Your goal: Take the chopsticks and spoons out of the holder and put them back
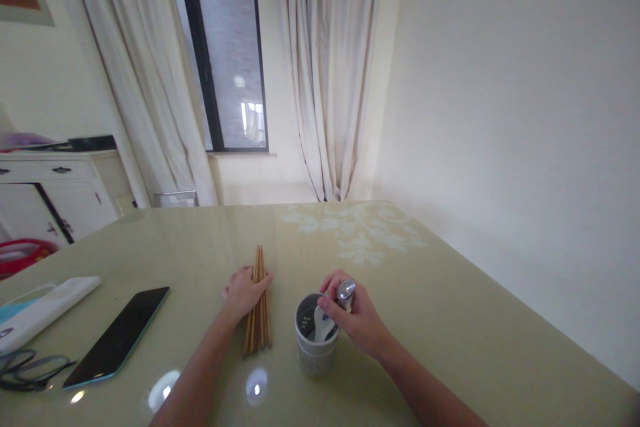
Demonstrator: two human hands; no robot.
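Note:
A bundle of wooden chopsticks [259,327] lies on the table with my left hand [243,291] wrapped round it from the left, the thumb across the upper part. To the right stands a grey utensil cup [317,361], upright and dark inside with small holes in it. My right hand [369,325] is closed at the cup's right rim. Between its fingers shows the shiny bowl of a metal spoon [346,289]. A white ceramic spoon [323,327] leans inside the cup under my right thumb; whether I grip it too is hard to see.
On the left of the glossy table [425,347] lie a dark phone-like slab [120,333], a white box [55,310] and folded glasses [35,368]. A wall [525,147] borders the right side. Curtains [327,80] and a window [233,57] are beyond the far edge.

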